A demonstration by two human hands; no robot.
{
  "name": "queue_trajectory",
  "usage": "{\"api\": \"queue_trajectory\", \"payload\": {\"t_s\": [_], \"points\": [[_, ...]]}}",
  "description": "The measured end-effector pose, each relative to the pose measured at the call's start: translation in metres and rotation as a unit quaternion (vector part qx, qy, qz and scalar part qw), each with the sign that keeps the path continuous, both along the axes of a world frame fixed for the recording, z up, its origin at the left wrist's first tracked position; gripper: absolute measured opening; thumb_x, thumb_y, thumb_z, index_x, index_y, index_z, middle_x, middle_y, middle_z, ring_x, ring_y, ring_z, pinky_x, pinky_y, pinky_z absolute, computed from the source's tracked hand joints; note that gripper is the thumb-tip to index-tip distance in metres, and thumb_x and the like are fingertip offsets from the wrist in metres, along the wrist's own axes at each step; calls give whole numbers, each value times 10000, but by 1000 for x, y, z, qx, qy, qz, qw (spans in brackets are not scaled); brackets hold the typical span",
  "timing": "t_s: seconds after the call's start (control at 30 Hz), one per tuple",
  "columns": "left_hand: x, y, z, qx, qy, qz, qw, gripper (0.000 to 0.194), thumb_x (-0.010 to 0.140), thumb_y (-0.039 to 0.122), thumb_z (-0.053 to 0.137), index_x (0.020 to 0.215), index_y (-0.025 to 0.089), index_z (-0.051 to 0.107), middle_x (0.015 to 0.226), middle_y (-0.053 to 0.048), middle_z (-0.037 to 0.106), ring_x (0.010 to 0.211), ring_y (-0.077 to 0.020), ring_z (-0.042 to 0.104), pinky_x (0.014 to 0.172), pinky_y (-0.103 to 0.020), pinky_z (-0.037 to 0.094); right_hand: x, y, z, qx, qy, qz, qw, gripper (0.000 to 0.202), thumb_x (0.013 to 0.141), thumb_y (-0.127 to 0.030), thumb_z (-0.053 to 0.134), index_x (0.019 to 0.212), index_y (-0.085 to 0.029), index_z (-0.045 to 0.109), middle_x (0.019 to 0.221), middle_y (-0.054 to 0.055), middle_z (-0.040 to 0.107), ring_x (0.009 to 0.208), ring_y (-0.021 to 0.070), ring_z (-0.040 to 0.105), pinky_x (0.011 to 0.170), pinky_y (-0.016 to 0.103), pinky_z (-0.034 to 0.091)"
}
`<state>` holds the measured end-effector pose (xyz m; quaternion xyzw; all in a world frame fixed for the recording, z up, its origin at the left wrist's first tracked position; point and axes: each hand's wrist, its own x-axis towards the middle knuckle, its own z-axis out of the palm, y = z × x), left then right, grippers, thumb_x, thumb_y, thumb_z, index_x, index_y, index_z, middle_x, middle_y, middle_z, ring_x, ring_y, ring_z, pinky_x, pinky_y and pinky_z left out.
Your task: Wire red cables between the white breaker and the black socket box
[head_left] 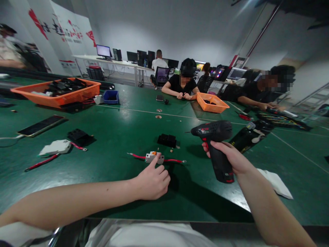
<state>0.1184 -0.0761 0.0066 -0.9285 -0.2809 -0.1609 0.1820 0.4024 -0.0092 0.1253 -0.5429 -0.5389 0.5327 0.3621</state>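
A small white circuit breaker with an orange switch lies on the green table, a red wire running out from each side. The index finger of my left hand is stretched out and touches its top, while the other fingers are curled with nothing visible in them. My right hand is closed around the handle of a black and red electric screwdriver, its bit pointing left above the table. Just behind the breaker sit a black plastic part and a tiny brass-coloured piece.
At left are another white breaker with red wires, a black part, a phone, an orange basket and a blue bin. A dark bottle and white packet lie right. People sit across the table.
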Motion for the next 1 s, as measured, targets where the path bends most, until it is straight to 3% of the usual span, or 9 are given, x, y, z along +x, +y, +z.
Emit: {"api": "queue_trajectory", "payload": {"t_s": [0.1,0.2,0.3,0.37,0.57,0.7,0.87,1.0], "points": [[-4,3,9,13,-2,-21,1000,251,940,309,503,1022,159,688,940,-67,687,988,-230,599,1212,-658,167,16,34,-30,95,-207,-39,973,462,811,-554,691,991,-128,689,931,114,715,811,247,649,670,325,486],[-12,12,16,47,-7,-11,999,326,953,307,499,1212,168,639,1222,-91,665,1251,-269,519,1233,-628,132,33,58,-54,141,-412,-38,900,503,840,-591,618,1000,-117,673,927,147,715,852,291,658,697,347,450],[-19,24,14,73,0,25,997,374,965,302,505,1302,170,597,1316,-88,632,1298,-268,502,1224,-539,229,44,69,-70,131,-534,-26,835,534,867,-610,559,1024,-108,649,991,196,712,892,330,676,715,365,444],[-22,29,10,68,9,52,996,387,972,311,503,1324,173,586,1324,-91,629,1281,-266,523,1187,-493,308,47,72,-77,126,-575,-21,808,534,866,-618,552,1034,-118,641,1046,206,707,935,340,684,743,368,454],[-18,29,4,37,42,102,993,377,968,261,496,1321,170,589,1310,-101,634,1222,-269,566,1098,-452,401,51,81,-93,113,-613,13,782,530,839,-665,560,994,-166,647,1038,165,705,905,313,700,753,367,489],[-17,28,2,27,49,112,992,382,950,209,512,1319,163,596,1329,-104,626,1259,-281,545,1100,-450,399,52,79,-96,152,-632,29,760,494,856,-602,583,1017,-140,644,1032,177,677,894,304,692,783,379,506],[-17,27,-1,37,44,115,992,381,935,156,505,1301,153,610,1310,-98,632,1264,-296,543,1109,-453,398,33,58,-92,336,-613,25,714,540,837,-338,623,1307,-87,531,1301,241,561,1164,389,579,966,491,468],[-17,29,1,42,45,134,989,392,918,127,508,1294,153,617,1284,-113,638,1243,-300,554,1122,-473,394,2,44,-96,462,-493,120,727,483,898,-226,548,1377,-186,503,1431,157,506,1326,335,475,1101,518,389]]}}
